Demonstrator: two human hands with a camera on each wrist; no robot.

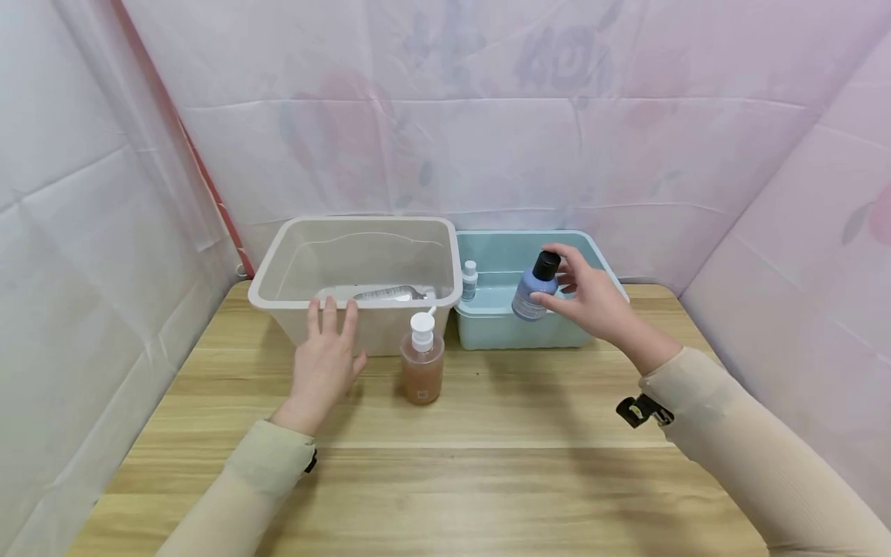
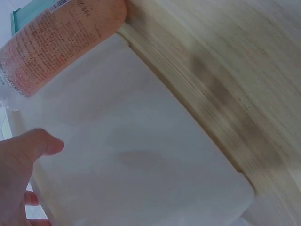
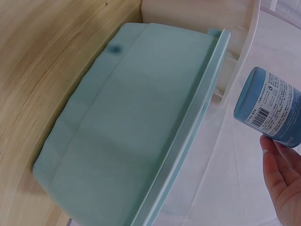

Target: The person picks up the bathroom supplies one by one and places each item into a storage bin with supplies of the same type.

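My right hand [image 1: 581, 290] grips a blue bottle with a black cap [image 1: 534, 287], tilted in the air over the front rim of the teal bin [image 1: 487, 325]; the bottle's base [image 3: 268, 108] shows in the right wrist view. My left hand [image 1: 327, 356] rests with straight fingers against the front wall of the translucent beige bin [image 1: 278, 298], whose wall [image 2: 141, 155] fills the left wrist view. An orange pump bottle [image 1: 421, 363] stands on the table just right of that hand and also shows as the orange bottle [image 2: 56, 42].
A small white-capped bottle [image 1: 469, 280] stands inside the teal bin. A silvery tube [image 1: 386, 294] lies in the beige bin. The wooden table [image 1: 487, 464] is ringed by pale cloth walls [image 1: 487, 116] on three sides.
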